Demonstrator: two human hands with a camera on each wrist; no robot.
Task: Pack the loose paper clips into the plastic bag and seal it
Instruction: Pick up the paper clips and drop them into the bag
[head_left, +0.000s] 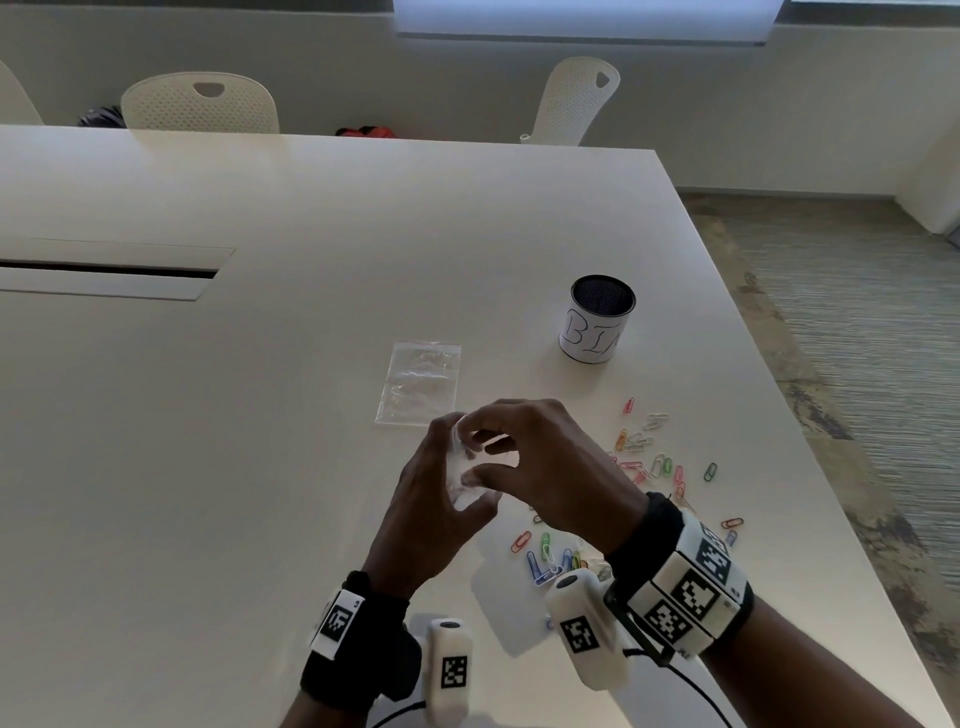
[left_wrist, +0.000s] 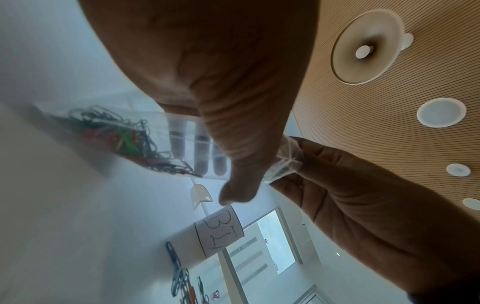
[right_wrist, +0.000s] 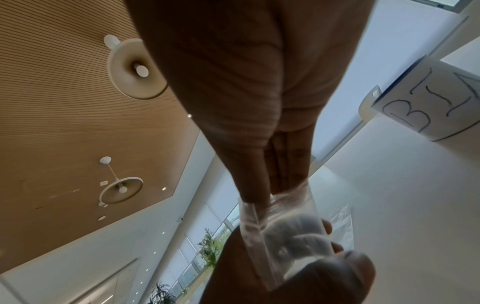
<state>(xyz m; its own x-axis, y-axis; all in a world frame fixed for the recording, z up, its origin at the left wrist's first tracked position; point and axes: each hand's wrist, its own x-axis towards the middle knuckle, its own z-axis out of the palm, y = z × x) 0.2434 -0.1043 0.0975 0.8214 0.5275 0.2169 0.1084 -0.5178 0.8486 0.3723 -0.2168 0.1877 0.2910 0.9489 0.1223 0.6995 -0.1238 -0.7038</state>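
Observation:
My two hands hold a small clear plastic bag (head_left: 470, 496) up above the table's near middle. My left hand (head_left: 444, 470) grips its body; its fingers show through the film (left_wrist: 200, 148). At the bag's mouth (right_wrist: 255, 214), my right hand (head_left: 498, 447) pinches the top edge between thumb and fingers. In the right wrist view the bag (right_wrist: 291, 234) looks empty. Coloured loose paper clips (head_left: 649, 460) lie scattered on the table right of my hands, and more paper clips (head_left: 545, 556) lie under my right wrist.
A second clear bag (head_left: 420, 382) lies flat just beyond my hands. A round cup labelled "BIN" (head_left: 597, 319) stands at the back right. The table's right edge (head_left: 769, 415) runs close past the clips. White chairs (head_left: 200, 101) stand behind the far edge.

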